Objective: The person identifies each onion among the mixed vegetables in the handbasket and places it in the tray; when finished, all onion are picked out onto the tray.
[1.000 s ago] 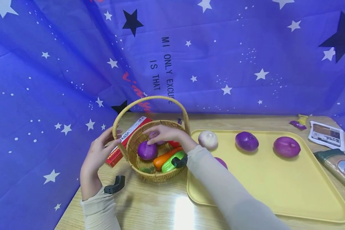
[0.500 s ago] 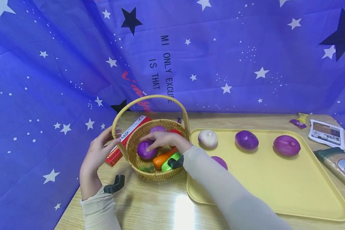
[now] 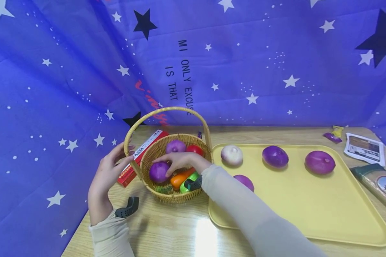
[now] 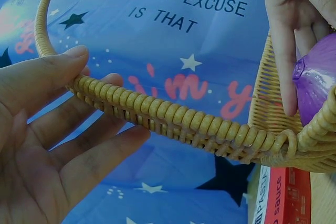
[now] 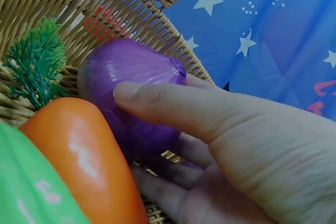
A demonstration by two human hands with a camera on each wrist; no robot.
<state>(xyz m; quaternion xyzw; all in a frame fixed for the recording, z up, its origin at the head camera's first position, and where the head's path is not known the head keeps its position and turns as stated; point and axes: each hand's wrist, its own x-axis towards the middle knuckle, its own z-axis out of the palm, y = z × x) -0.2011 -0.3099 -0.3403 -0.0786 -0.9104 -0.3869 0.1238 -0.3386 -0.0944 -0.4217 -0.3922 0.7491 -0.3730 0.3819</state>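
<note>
Sitting down in the wicker basket point(image 3: 154, 153) is a purple onion point(image 3: 158, 171), on the left side of the pile, touching the orange carrot point(image 3: 179, 178) whose green top point(image 5: 37, 61) pokes up just beside it. The right hand point(image 3: 180, 161) is reached into the basket with its fingers point(image 5: 157, 100) curled around the onion — thumb across the front, the other fingers tucked underneath per the right wrist view. A green veggie point(image 3: 189, 177) lies next to the carrot, and behind them there's a second purple onion point(image 3: 175, 146) and a red tomato point(image 3: 195, 150).

The left hand point(image 3: 107, 173) is on the basket's left edge, thumb point(image 4: 50, 72) on top of the woven rim point(image 4: 173, 119) and fingers under it, so it's lightly pinching the rim where the handle point(image 3: 167, 111) comes down.

Just behind the basket, a red box point(image 3: 138, 157) lies flat on the wooden table point(image 3: 167, 232). To the right is a yellow tray point(image 3: 308, 214) with a white onion point(image 3: 232, 155), two purple ones point(image 3: 275, 156) point(image 3: 320, 162) in a row, and another purple one point(image 3: 244, 181) partly hidden by the right sleeve point(image 3: 244, 214). Packets point(image 3: 365, 148) sit at the far right — blue starry cloth point(image 3: 67, 71) all around.
</note>
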